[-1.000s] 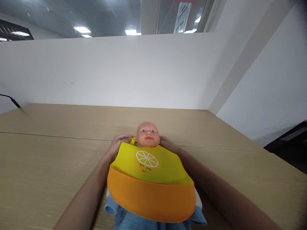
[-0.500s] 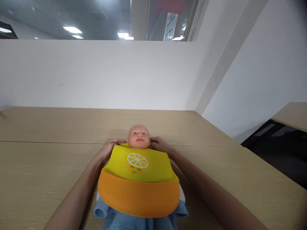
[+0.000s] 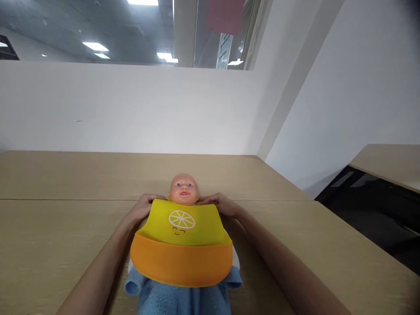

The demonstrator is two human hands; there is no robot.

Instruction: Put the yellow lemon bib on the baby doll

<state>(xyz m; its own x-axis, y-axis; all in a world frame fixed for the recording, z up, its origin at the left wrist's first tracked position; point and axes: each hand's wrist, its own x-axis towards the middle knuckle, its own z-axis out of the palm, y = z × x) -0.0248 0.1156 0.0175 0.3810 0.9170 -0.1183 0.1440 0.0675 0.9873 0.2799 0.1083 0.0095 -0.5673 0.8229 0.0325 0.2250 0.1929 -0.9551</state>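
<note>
A baby doll lies face up on the wooden table, dressed in fuzzy blue clothes with white at the shoulders. Over its chest spreads a yellow bib printed with a white lemon slice and a smiling face. The bib's lower part is an orange pocket. My left hand is closed at the bib's upper left edge beside the neck, its fingertips partly hidden. On the other side of the neck, my right hand pinches the bib's neckband, with the fingertips tucked by the doll's chin.
The light wooden table has a seam running across behind my hands. A white wall with a window above borders its far edge. To the right, beyond the table's edge, stand a dark panel and another wooden top.
Both hands stay at the doll's neck, with the right fingers shifted a little lower from beside the head. The whole view has tilted and drifted slightly.
</note>
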